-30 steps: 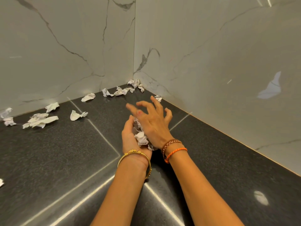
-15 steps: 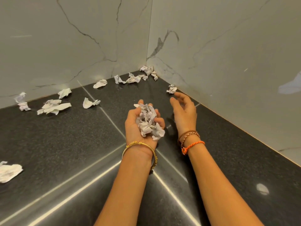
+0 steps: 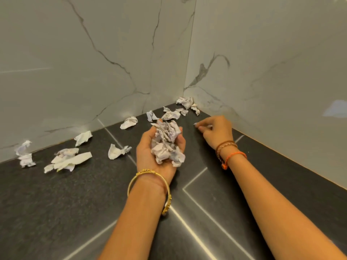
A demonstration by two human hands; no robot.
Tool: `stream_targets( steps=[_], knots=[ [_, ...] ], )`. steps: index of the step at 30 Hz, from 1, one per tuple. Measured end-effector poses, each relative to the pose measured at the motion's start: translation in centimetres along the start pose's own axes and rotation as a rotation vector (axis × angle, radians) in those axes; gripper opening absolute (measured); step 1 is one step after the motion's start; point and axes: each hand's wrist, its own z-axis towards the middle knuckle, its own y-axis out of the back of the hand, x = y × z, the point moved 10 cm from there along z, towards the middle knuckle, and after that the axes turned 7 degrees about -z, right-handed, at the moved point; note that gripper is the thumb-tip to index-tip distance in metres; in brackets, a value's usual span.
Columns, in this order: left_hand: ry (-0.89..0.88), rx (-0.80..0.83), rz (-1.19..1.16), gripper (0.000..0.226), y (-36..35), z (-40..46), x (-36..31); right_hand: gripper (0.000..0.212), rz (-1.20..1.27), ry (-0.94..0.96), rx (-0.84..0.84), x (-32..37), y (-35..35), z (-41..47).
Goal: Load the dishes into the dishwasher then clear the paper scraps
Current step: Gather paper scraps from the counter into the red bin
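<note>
Left hand (image 3: 150,156), palm up, cups one wad of crumpled paper scraps (image 3: 166,143) above the dark floor (image 3: 56,203). Right hand (image 3: 216,131) is near the right wall, fingers curled; whether it pinches anything, cannot tell. About ten loose scraps (image 3: 69,160) lie along the marble walls (image 3: 93,53), four clustered in the corner (image 3: 185,103).
</note>
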Motion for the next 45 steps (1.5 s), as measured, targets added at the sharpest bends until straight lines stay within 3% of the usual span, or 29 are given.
stream_targets(
  steps=[4,6,7,9,11,13,16,22,26,30,39,42,44,45],
  knots=[
    [-0.071,0.034,-0.044,0.024,-0.3,0.7,-1.8,0.021,0.890,-0.065,-0.018,2.1,-0.6,-2.2],
    [-0.103,0.051,-0.079,0.025,-0.3,0.8,-2.5,0.017,1.148,-0.021,-0.003,3.7,0.2,-2.7],
    [-0.108,0.061,-0.078,0.025,-0.4,0.9,-2.6,0.016,1.164,0.063,0.028,5.1,0.9,-3.0],
    [-0.101,0.071,-0.016,0.026,-0.4,1.0,-2.5,0.020,0.988,0.287,0.077,8.0,1.6,-4.3],
    [-0.082,0.069,0.029,0.028,-0.3,1.0,-2.2,0.014,0.618,0.507,0.054,10.7,1.1,-6.0],
    [-0.077,0.068,-0.001,0.029,-0.3,0.9,-2.2,0.020,0.295,0.611,-0.036,11.7,0.1,-7.0],
    [-0.092,0.065,-0.004,0.024,-0.2,0.9,-2.5,0.031,0.067,0.706,-0.180,11.7,-0.2,-7.5],
    [-0.115,0.078,0.035,0.028,-0.4,0.7,-2.6,0.034,0.152,0.655,-0.161,12.0,-0.9,-8.2],
    [-0.102,0.084,0.029,0.027,-0.3,0.9,-2.5,0.051,0.413,0.458,-0.037,10.9,-1.9,-7.1],
    [-0.120,0.083,0.055,0.025,-0.3,1.0,-2.4,0.059,0.388,0.366,-0.077,9.7,-1.7,-6.7],
    [-0.113,0.117,-0.083,0.037,-0.8,0.5,-2.9,0.016,0.418,0.437,-0.196,10.5,0.0,-7.9],
    [-0.093,0.123,-0.134,0.057,-1.1,0.4,-3.1,0.017,0.716,0.426,-0.103,10.0,0.4,-7.2],
    [-0.091,0.106,-0.152,0.052,-0.9,0.5,-3.4,0.012,0.817,0.478,-0.001,9.7,0.5,-7.1],
    [-0.093,0.096,-0.170,0.044,-0.8,0.5,-3.6,0.007,0.739,0.550,0.032,9.9,0.6,-7.4]
  ],
)
